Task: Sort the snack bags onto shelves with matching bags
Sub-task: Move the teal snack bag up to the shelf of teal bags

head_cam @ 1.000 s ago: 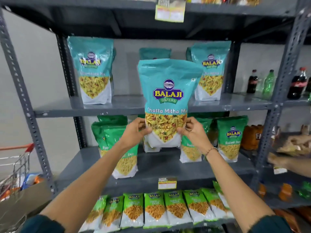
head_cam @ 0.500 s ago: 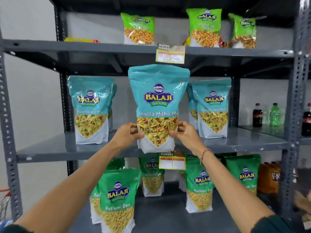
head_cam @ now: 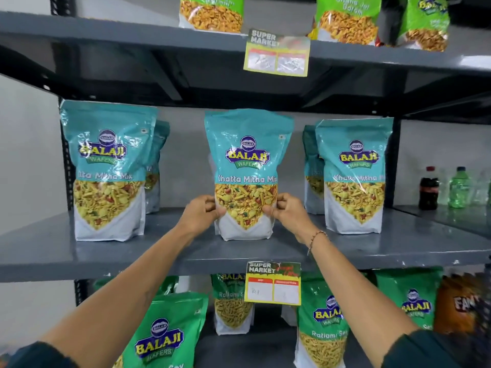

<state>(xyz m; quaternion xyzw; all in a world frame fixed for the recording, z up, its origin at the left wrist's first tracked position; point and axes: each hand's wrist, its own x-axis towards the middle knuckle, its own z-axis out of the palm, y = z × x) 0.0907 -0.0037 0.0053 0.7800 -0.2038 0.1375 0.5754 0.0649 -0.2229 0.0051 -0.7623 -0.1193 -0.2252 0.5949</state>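
Both hands, left hand [head_cam: 199, 214], right hand [head_cam: 290, 212], pinch teal bag [head_cam: 248, 166] sides.

Grey slotted-steel shelving rack [head_cam: 186, 251], 3 tiers visible, against plain pale wall [head_cam: 26, 155]; soft even light.

Single head-worn camera faces the middle shelf [head_cam: 79, 251] straight on, close, at shelf height.

five teal bags [head_cam: 248, 166], two bottles [head_cam: 428, 188]
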